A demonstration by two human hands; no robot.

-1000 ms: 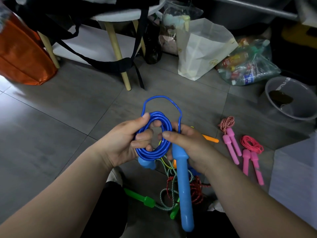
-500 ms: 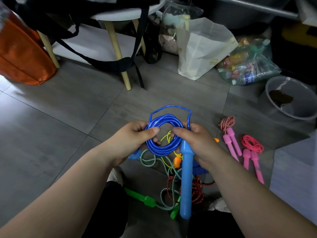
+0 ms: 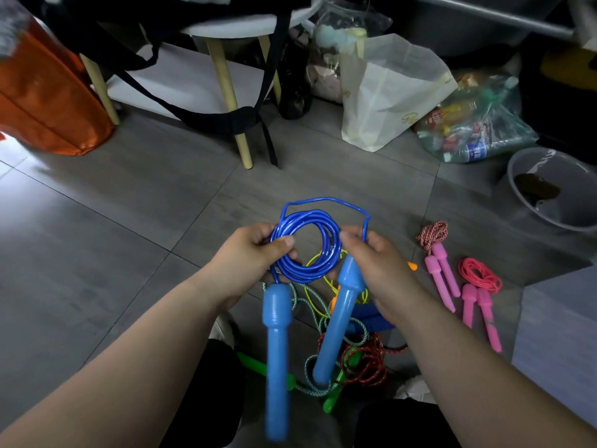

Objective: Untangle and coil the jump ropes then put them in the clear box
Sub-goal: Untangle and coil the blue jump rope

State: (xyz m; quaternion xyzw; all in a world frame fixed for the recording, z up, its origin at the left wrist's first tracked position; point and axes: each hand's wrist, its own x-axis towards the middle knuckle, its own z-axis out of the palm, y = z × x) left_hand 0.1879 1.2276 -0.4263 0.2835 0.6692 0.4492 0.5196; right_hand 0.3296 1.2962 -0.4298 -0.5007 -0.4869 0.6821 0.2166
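Observation:
A blue jump rope (image 3: 305, 247) is wound into a small coil in front of me, with one loose loop standing above it. My left hand (image 3: 250, 257) pinches the coil's left side and my right hand (image 3: 376, 263) pinches its right side. Its two light blue handles (image 3: 276, 344) hang down from the coil. Under my hands on the floor lies a tangle of green, yellow and red ropes (image 3: 349, 357). Two coiled ropes with pink handles (image 3: 442, 273) lie on the floor to the right. The corner of the clear box (image 3: 559, 334) shows at the right edge.
A grey bucket (image 3: 555, 195) stands at the far right. Behind it are a clear bag of bottles (image 3: 475, 124) and a white paper bag (image 3: 384, 92). A stool's wooden leg (image 3: 235, 124) with black straps stands ahead, an orange bag (image 3: 48, 92) at the left.
The coil has turned flatter toward me and my hands have moved apart on it. The second blue handle now hangs free below the left hand, blurred from swinging.

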